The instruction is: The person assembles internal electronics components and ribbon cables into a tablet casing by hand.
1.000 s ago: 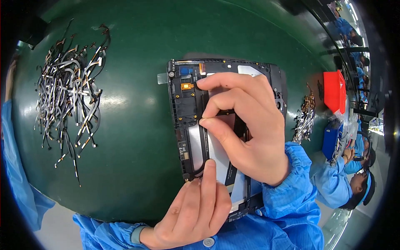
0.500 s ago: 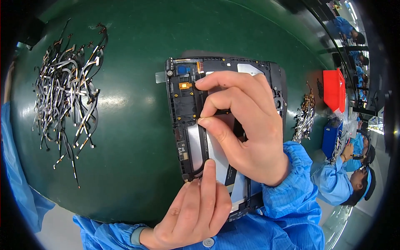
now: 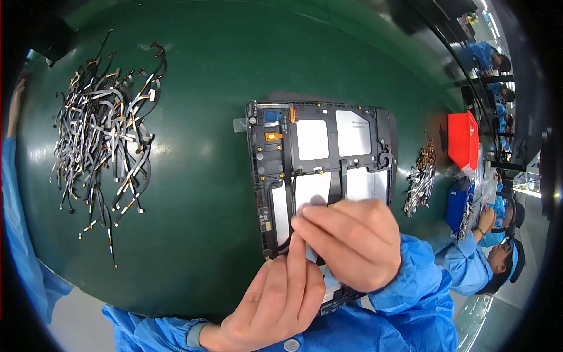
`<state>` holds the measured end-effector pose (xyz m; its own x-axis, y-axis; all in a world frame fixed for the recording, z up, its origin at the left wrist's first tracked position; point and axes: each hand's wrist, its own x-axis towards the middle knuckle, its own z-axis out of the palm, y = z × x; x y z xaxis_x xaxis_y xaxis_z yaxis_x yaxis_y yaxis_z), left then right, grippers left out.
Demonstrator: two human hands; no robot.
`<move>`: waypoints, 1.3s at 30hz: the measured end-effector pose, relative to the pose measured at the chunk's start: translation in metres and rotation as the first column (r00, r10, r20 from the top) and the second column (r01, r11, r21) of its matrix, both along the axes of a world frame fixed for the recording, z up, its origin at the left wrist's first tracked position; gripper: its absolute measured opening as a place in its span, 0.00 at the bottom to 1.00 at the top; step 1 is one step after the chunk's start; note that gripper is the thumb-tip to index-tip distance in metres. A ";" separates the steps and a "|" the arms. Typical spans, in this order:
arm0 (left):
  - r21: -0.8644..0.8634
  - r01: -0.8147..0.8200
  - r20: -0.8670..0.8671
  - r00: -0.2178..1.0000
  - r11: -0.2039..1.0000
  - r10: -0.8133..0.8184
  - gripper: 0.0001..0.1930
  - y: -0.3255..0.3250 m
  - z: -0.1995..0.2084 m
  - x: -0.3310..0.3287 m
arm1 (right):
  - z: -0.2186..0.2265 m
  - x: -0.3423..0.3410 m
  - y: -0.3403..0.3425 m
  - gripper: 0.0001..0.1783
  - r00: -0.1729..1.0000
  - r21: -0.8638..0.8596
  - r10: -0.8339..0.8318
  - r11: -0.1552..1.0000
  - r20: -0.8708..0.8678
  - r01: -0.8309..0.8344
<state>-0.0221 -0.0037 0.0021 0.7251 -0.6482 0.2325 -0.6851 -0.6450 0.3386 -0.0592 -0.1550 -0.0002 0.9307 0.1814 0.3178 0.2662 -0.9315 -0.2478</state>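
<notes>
Device (image 3: 321,166) on the green table (image 3: 199,234), right of centre and close to the person's front, open side up, pale panels showing in its black frame! Well off to its left sprawls the cable pile (image 3: 108,132), a tangle of black, grey and white. Away to the right, the red bin (image 3: 463,141) stands behind the blue bin (image 3: 458,204), and nearer the device lies the smaller pile (image 3: 421,179), silvery and brown. Now the hands, both over the device's near left part: the right hand (image 3: 358,243) has its fingertips drawn close together, but whether anything is pinched there, I cannot tell. Just beside them, the left hand (image 3: 272,293) points an index finger, other fingers curled, its grip hidden too. Up at the far left corner, a blue part (image 3: 272,115) sits beyond a tiny gold part (image 3: 273,136).
</notes>
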 end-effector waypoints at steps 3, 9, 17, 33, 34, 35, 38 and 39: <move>0.260 0.296 0.403 0.831 0.919 -0.382 0.04 0.013 0.006 0.021 | -0.008 0.019 -0.010 0.23 0.995 0.008 0.066 0.998 0.077 -0.067; 0.248 0.299 0.392 0.839 0.921 -0.377 0.04 0.016 0.001 0.017 | -0.008 0.029 -0.010 0.20 0.997 0.051 -0.006 0.999 0.080 0.002; 0.085 0.326 0.274 0.901 0.941 -0.337 0.04 0.025 -0.011 0.003 | 0.016 0.028 0.000 0.17 0.994 0.114 -0.103 0.989 0.031 0.099; -0.428 0.047 -0.513 0.809 0.903 -0.286 0.31 0.052 0.002 -0.010 | 0.001 -0.106 0.009 0.35 0.797 0.838 -0.441 0.158 -0.413 0.522; -0.443 0.009 -0.577 0.763 0.897 -0.292 0.31 0.050 0.006 -0.009 | 0.003 -0.105 0.008 0.37 0.816 0.879 -0.462 0.142 -0.348 0.456; -0.504 -0.020 -0.590 0.738 0.863 -0.327 0.31 0.048 0.009 -0.006 | 0.011 -0.096 0.009 0.38 0.828 0.921 -0.466 0.065 -0.312 0.384; -0.544 0.124 -0.417 0.818 0.830 -0.396 0.30 0.054 0.021 0.018 | 0.039 -0.061 -0.005 0.38 0.881 0.953 -0.366 -0.168 -0.299 0.253; -0.484 0.155 -0.382 0.848 0.861 -0.367 0.29 0.059 0.026 0.033 | 0.038 -0.045 -0.013 0.37 0.897 0.948 -0.326 -0.206 -0.299 0.241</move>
<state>0.0113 0.0552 0.0281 0.6324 -0.7427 0.2202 -0.5095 -0.1846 0.8405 -0.1041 -0.1678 0.0379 0.7606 -0.6339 -0.1401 0.1060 0.3341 -0.9366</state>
